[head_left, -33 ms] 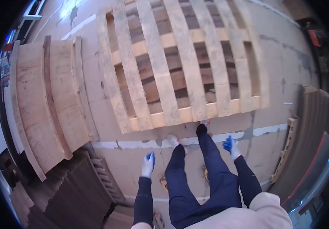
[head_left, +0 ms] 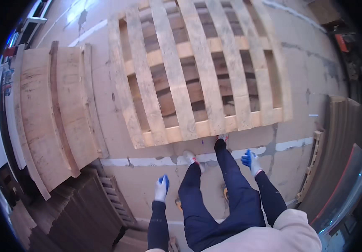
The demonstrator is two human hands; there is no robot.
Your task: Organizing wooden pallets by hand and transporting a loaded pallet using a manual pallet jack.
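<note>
My left hand (head_left: 162,187), in a white glove with blue on its palm side, hangs beside my left leg. Its fingers are loosely curled and partly turned away; I see nothing held. In a matching glove, my right hand (head_left: 251,161) hangs right of my right leg, thumb and half-bent fingers apart, with nothing in it. Neither hand touches anything. Just ahead of my feet lies a slatted wooden pallet (head_left: 204,84), nearest to both hands. More boards show through its gaps, and what is under it is partly hidden.
At left stands a stack topped by a wooden panel (head_left: 38,92) with raised battens. Dark brown sheets (head_left: 76,206) are stacked closer to me, beside another pallet (head_left: 116,197). More brown sheets (head_left: 336,138) and clear plastic wrap (head_left: 336,189) stand at right. A white line (head_left: 155,161) crosses the floor.
My left hand has dropped slightly toward me, and my right hand has shifted a little left. The view has turned slightly; the pallet lies almost as before.
</note>
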